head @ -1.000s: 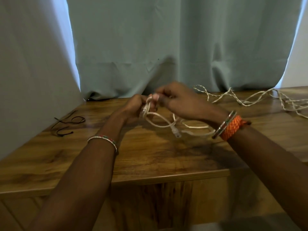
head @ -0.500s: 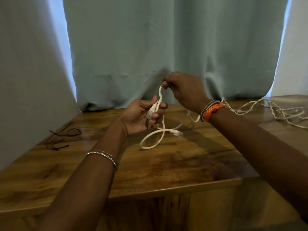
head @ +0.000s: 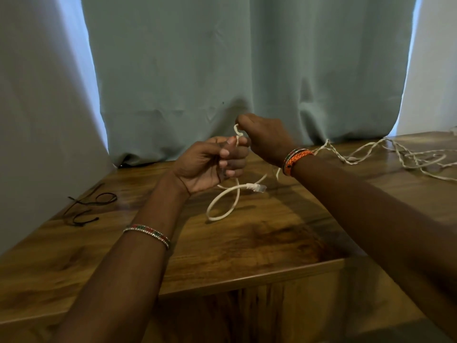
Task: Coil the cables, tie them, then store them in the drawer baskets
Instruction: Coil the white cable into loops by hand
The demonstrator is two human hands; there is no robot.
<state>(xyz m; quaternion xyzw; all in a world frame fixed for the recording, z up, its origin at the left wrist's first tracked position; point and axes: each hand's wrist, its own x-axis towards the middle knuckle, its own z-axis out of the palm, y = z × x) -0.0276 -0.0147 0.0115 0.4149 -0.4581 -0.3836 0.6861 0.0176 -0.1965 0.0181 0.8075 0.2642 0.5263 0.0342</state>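
A white cable (head: 222, 209) hangs from my hands over the wooden table (head: 247, 243). My left hand (head: 212, 164) grips it with curled fingers, and one loop drops below the fist to the tabletop. The cable's clear plug end (head: 257, 187) lies just right of that loop. My right hand (head: 264, 137) pinches a short bend of the same cable just above my left hand. The two hands almost touch. No drawer baskets are in view.
A thin black tie (head: 91, 206) lies at the table's left. A tangled twisted white cord (head: 395, 154) spreads over the far right. A teal curtain (head: 247, 70) hangs close behind the table. The table's front edge (head: 247, 280) is near me.
My right hand has come down from its raised position toward my left hand. My left hand's fingers have curled tighter round the cable. The hanging loop stays about the same.
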